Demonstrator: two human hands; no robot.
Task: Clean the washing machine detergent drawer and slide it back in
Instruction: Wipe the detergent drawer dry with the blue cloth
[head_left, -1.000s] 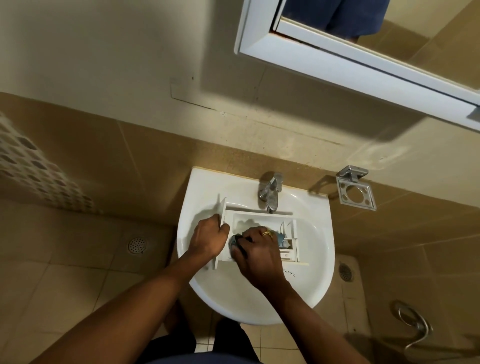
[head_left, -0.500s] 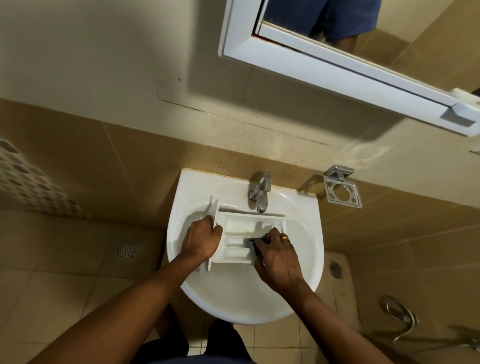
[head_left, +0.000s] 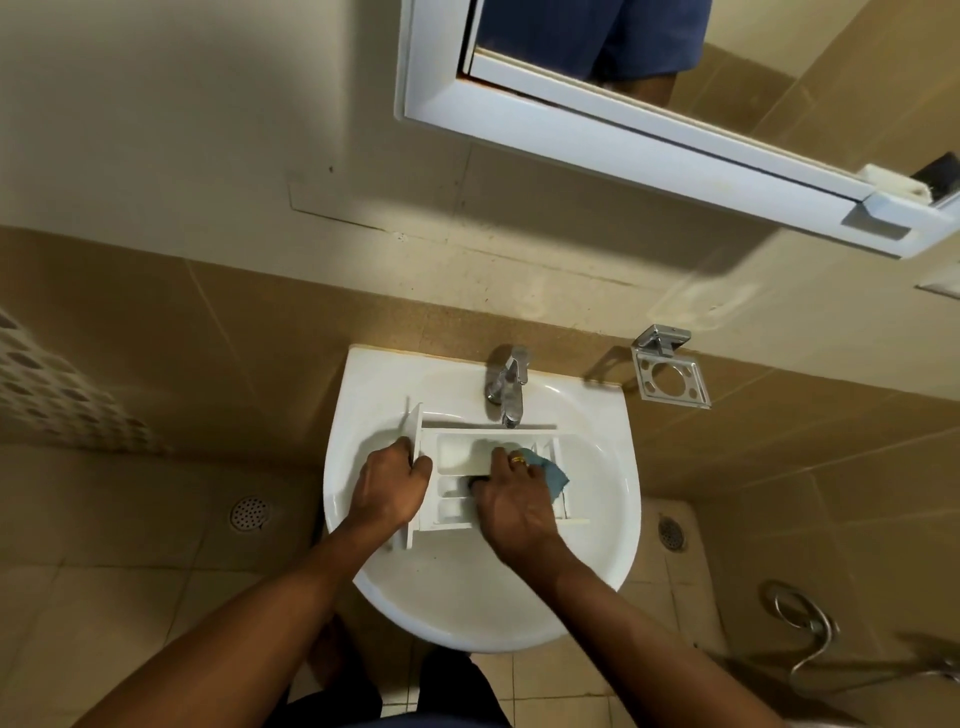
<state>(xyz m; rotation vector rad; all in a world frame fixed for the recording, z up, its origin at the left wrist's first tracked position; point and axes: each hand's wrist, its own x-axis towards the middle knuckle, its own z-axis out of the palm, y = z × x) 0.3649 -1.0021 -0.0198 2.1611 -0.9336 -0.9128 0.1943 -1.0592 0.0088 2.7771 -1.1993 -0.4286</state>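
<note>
— What's the room?
— A bathroom with tan tiles on the wall and floor. A round floor drain (head_left: 249, 513) sits at the left, and a white sink (head_left: 467, 597) hangs on the wall in the middle.

— Where's the detergent drawer (head_left: 460, 457)?
— It lies in the basin, crosswise, just under the tap (head_left: 506, 387) at the sink's back edge. Its flat front panel (head_left: 414, 431) stands on edge towards the sink's left rim. Its far end points to the right rim.

— How does it look?
— It's white plastic, open side up, and split by thin walls into one large compartment and some smaller ones. I can't judge any dirt.

— And the hands?
— The left hand (head_left: 389, 491) comes in from the lower left and wraps round the front panel, fingers curled over its edge. The right hand (head_left: 511, 506) reaches in from the lower right, knuckles up. Its bent fingers clutch a blue cloth (head_left: 556, 473) down inside the drawer. One finger wears a gold ring (head_left: 518, 459). Something dark under the fingertips is too hidden to name.

— Anything further right?
— A chrome holder (head_left: 670, 371) hangs on the wall. A white-framed mirror (head_left: 623, 140) is above.
</note>
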